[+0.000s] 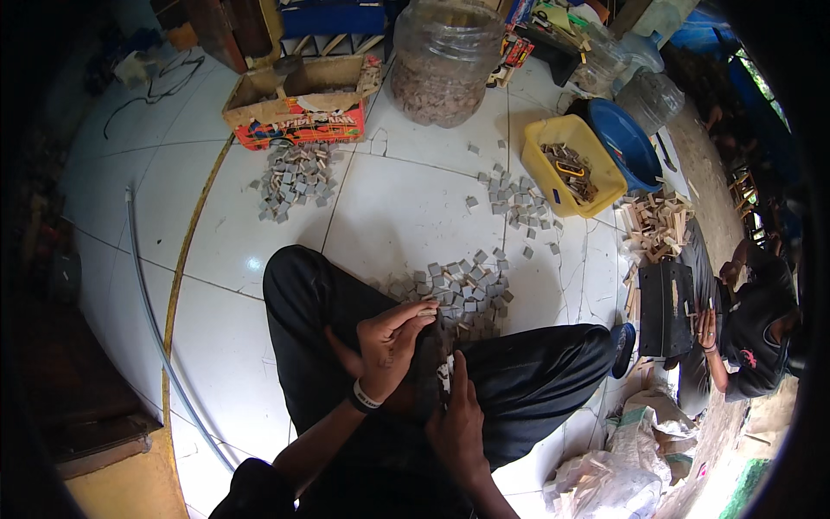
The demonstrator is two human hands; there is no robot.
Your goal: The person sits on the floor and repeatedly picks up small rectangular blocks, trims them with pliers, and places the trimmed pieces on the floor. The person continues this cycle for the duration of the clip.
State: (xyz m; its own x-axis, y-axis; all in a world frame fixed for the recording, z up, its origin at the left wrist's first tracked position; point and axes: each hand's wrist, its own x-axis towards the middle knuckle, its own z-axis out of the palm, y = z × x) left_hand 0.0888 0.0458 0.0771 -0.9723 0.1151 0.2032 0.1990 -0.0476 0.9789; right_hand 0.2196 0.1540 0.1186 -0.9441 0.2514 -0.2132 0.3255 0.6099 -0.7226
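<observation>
I sit cross-legged on the floor with both hands between my knees. My left hand (386, 350) pinches a small pale block (427, 312) between thumb and fingertips. My right hand (458, 424) is closed round a dark tool with white patches (445, 374), its index finger stretched along it. The tool's kind is hard to make out, and its upper end is near the block; whether they touch I cannot tell. Just beyond my hands lies a heap of small grey-topped square blocks (471, 283).
More grey blocks lie in a pile (298, 180) by a cardboard box (298, 130) and scattered (517, 199) by a yellow tub (540, 169). Behind stand a large clear plastic container (445, 78) and a blue basin (635, 147). Wood offcuts (659, 225) and another person (756, 333) are at right.
</observation>
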